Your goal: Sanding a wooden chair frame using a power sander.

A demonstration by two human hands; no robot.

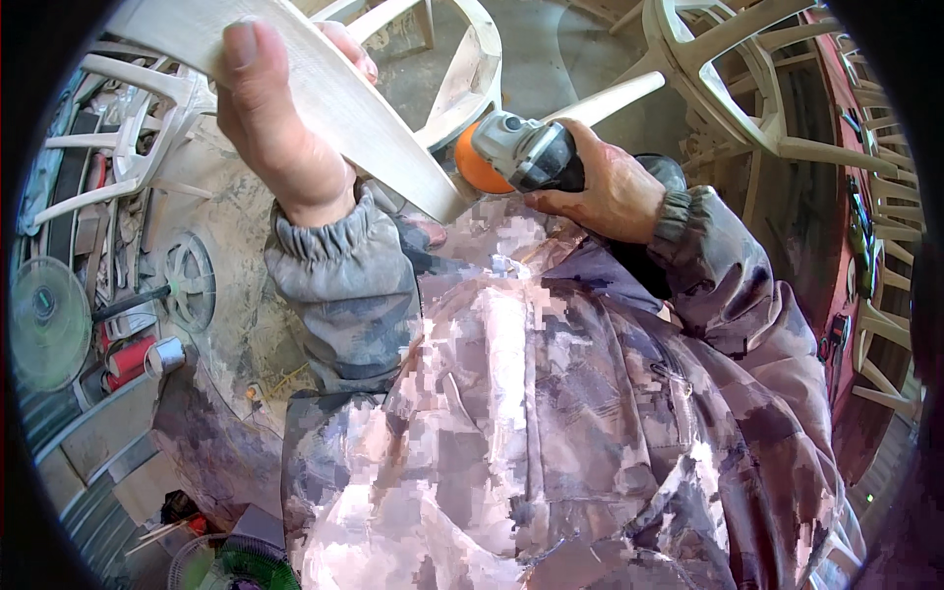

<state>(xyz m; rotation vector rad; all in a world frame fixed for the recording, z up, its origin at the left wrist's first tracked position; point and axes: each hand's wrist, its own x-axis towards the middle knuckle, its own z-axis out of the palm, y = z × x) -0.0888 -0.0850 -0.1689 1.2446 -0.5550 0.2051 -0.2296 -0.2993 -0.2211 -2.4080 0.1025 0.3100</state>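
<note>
Left hand [273,133]: raised, fingers up, grasping the board, thumb across its near face, fingertips round the far edge.
Pale wooden board [339,93]: upper left to centre; long axis slants down-right, narrow end toward the torso.
Orange disc [480,157]: just right of board's lower end; contact unclear.
Angle grinder [541,152]: centre, head pointing left, long axis tipping slightly down-right.
Right hand [619,187]: wrapped round grinder body from the right, knuckles up.

Upper end of the pale board [329,93] beyond the top edge
</note>
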